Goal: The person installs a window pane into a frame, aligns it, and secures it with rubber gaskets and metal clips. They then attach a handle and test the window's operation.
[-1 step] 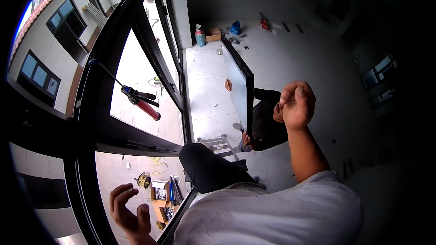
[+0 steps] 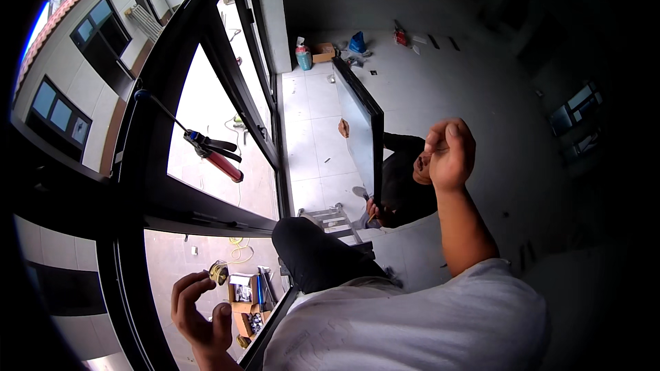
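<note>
My left hand [image 2: 201, 316] is raised at the lower left, thumb and fingers apart and holding nothing, beside the dark window frame [image 2: 110, 254]. My right hand [image 2: 452, 156] is lifted at the right, its fingers loosely curled in with nothing visible in them. A caulking gun [image 2: 218, 159] with a red tube and black handle rests against the frame, its long nozzle pointing up left. Below me, another person [image 2: 405, 185] in dark clothes holds a dark-framed glass panel [image 2: 361, 124] upright, one hand on its left face and one at its bottom.
A metal ladder [image 2: 333, 218] stands beside my dark-trousered knee [image 2: 313, 244]. Outside the window lie open cardboard boxes [image 2: 242, 308], a cable reel [image 2: 218, 273] and a yellow hose [image 2: 239, 251]. A teal bottle [image 2: 303, 60], a small box [image 2: 322, 52] and a blue bag [image 2: 357, 42] sit by the far wall.
My left hand has shifted slightly up and to the right, now overlapping the cable reel's edge. My right hand has risen a little. The glass panel's top has moved slightly left.
</note>
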Tool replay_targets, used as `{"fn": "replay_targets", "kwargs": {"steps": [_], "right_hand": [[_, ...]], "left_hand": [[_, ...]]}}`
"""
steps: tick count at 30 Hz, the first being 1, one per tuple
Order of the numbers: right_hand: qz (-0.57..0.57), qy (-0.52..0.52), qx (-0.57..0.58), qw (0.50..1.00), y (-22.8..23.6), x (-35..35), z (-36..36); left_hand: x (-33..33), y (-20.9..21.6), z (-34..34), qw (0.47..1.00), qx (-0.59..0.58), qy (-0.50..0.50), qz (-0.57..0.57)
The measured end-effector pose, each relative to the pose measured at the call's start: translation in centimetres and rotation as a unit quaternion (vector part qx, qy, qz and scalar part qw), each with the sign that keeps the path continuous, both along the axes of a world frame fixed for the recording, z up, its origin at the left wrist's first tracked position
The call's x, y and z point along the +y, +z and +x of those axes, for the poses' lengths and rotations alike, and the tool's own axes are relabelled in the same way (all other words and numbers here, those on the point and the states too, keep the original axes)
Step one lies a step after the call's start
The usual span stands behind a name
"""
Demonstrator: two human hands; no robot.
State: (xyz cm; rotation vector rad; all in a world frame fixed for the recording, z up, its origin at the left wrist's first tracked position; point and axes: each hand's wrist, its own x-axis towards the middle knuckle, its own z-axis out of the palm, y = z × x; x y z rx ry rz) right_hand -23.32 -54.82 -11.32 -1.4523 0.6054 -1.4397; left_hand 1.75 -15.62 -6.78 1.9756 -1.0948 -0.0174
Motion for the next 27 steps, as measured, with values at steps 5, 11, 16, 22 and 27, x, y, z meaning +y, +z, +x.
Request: {"fn": "replay_targets", "kwargs": {"steps": [5,11,16,22,27], "right_hand": [[0.149,-0.005,0.14,0.979,-7.1,-4.5,0.5],[-0.061,0.024,0.301,0.951,-9.1,0.4,6.3],[-0.162,-0.094,0.302,0.935,-9.3,3.7,9.3],[-0.189,-0.083,0.257,0.944,-9.1,5.7,9.7],[-0.065,-0.001,0.194,0.979,-10.5,6.3,8.6]], "left_hand": [[-5.6,-2.8,1.0,0.968,0.229,-0.101,0.008],[-16.6,-5.3,3.7,0.83,0.529,-0.167,0.048],[-24.6,-4.7,5.5,0.801,0.571,-0.159,0.082],[-32.8,-2.7,6.4,0.817,0.529,-0.164,0.162],[-36.3,-2.0,6.4,0.807,0.528,-0.152,0.218]]}}
